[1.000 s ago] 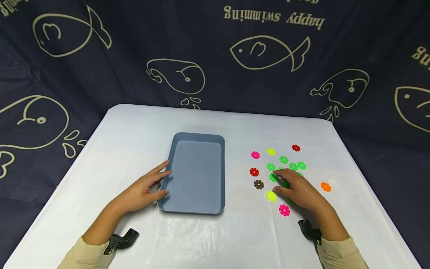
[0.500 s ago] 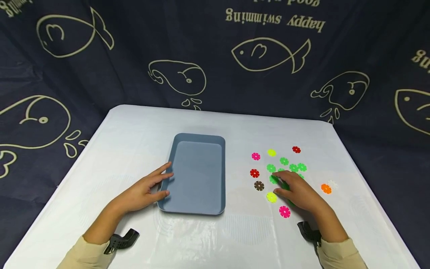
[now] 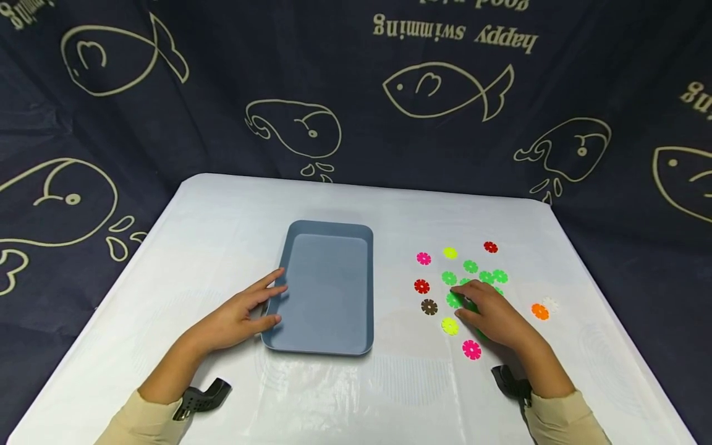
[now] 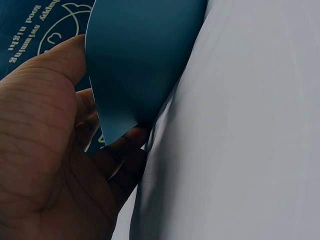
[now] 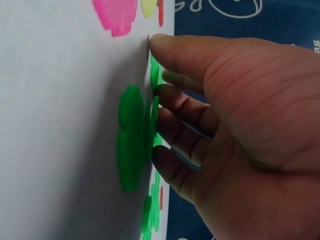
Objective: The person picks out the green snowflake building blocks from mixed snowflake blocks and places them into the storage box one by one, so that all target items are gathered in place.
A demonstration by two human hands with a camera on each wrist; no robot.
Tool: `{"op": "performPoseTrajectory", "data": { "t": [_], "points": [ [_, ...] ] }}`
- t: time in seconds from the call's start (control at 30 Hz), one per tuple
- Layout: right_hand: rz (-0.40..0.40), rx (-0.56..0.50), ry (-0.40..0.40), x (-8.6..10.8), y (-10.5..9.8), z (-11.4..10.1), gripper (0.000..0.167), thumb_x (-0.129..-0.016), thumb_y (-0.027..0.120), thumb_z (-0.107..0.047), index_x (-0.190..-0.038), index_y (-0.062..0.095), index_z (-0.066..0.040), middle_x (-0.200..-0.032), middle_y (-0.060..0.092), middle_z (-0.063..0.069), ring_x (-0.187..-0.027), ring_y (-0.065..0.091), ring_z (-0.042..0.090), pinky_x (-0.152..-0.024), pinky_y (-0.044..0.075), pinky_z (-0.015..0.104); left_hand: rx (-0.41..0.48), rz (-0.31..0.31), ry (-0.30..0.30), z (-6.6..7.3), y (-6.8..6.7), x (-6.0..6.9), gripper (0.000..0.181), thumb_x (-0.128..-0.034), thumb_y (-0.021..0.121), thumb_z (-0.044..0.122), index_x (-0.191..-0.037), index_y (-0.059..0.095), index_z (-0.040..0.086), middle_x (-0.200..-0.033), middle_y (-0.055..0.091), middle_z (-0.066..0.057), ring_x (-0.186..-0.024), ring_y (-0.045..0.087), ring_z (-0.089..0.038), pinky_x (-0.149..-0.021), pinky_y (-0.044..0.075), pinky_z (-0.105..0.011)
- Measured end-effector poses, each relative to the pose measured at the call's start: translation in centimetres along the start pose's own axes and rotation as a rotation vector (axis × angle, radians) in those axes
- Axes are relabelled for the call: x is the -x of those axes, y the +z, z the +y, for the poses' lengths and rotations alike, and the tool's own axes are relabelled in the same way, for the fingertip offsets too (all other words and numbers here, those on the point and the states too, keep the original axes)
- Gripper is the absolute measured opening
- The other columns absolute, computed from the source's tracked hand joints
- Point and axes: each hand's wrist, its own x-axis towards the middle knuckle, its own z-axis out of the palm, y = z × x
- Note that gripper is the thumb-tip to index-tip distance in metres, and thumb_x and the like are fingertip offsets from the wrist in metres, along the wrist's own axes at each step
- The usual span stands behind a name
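Observation:
My left hand (image 3: 233, 315) rests over the left rim of a blue-grey rectangular tray (image 3: 334, 290), its fingers spread. In the left wrist view, the thumb lies by the edge of the tray wall (image 4: 140, 55), and other fingers show below the wall's corner. On the right, my right hand (image 3: 495, 312) lies low over several green snowflake discs (image 3: 470, 266), fingers loosely bent and thumb apart. Its fingertips are beside or on the discs in the right wrist view, where one green disc (image 5: 129, 140) lies flat under the hand. Part of the green group is hidden by the palm.
Around the green group lie pink (image 3: 471, 350), yellow (image 3: 449, 326), brown (image 3: 429, 307) and red discs (image 3: 421, 286). An orange disc (image 3: 540, 311) and a white disc (image 3: 550, 303) sit farther right. A dark fish-print cloth (image 3: 356, 142) hangs behind the white table (image 3: 233, 204).
A green disc by my right fingertips has shifted slightly toward the near side, and the right hand has moved a little. The left hand and tray stay in place.

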Motion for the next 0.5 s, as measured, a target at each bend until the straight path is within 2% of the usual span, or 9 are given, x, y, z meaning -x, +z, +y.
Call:
{"op": "performPoseTrajectory", "data": {
  "t": [0.5],
  "points": [
    [-0.011,-0.025,0.011,-0.2,0.01,0.14,0.036,-0.087,0.075,-0.007,-0.122,0.066,-0.001,-0.116,0.062,0.014,-0.112,0.053,0.037,-0.098,0.043,0.057,-0.006,-0.005,-0.005,0.1,-0.02,-0.05,0.063,-0.0952,0.069,0.034,-0.147,0.048,0.006,-0.164,0.021,-0.004,-0.148,0.022,-0.026,-0.108,0.019,-0.01]
  ]
}}
